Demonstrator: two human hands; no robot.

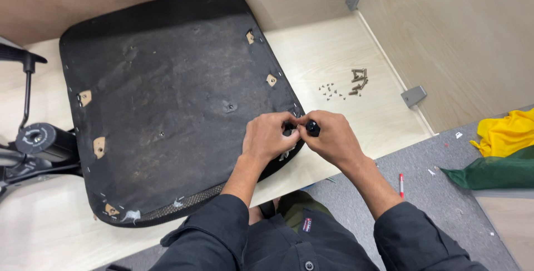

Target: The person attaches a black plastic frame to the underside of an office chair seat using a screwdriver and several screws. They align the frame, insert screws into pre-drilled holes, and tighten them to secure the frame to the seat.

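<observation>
Sleeves: dark long sleeves and a dark shirt front fill the bottom of the view, above grey carpet.
Red pen (401, 185): lies on the carpet just right of the right forearm.
Left hand (269, 136): fingers curled in and pinched on a small black part (288, 131) at the near right edge of the seat; the part is mostly hidden, so its shape cannot be told.
Right hand (332, 137): closed on a small black knob (312, 128), held between thumb and fingertips, touching the left hand's fingers.
Seat pan (167, 98): a black chair seat lying upside down on the desk (334, 54), its worn underside up (small tan patches show along its edges, and a few holes near the middle).
Chair mechanism (39, 142): black metal parts with a round cylinder, at the left edge, just beside the seat pan.
Screws (359, 82): a loose cluster of bolts and smaller bits on the desk, beyond the hands, well apart from the seat.
Cloth (503, 148): yellow and green fabric on the floor at far right.
Brackets (414, 96): grey ones along the pale wooden side panel and the desk's back.
</observation>
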